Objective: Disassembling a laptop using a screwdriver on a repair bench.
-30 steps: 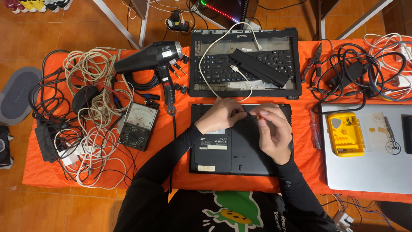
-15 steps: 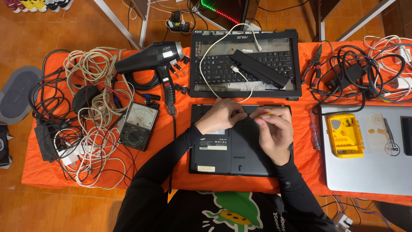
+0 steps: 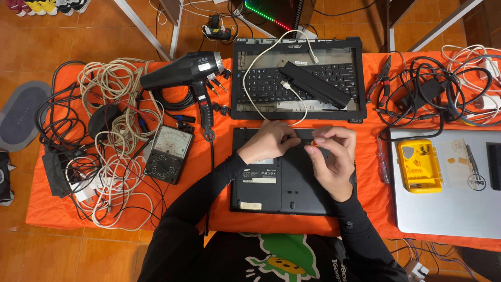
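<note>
A black laptop [image 3: 271, 190] lies upside down on the orange table cover, right in front of me. My left hand [image 3: 270, 141] rests with curled fingers on the laptop's far edge. My right hand [image 3: 331, 156] hovers over the laptop's upper right part and pinches a small screwdriver with an orange handle [image 3: 314, 142]; its tip is hidden by my fingers. Both hands are close together, almost touching.
Behind lies an opened laptop shell [image 3: 297, 78] with a black battery bar [image 3: 315, 84] and a white cable on it. A black heat gun [image 3: 188, 70], an analog multimeter [image 3: 168, 153] and tangled cables [image 3: 104, 151] lie left. A yellow case [image 3: 419, 165] on a silver laptop [image 3: 449, 203] and pliers [image 3: 382, 78] are at the right.
</note>
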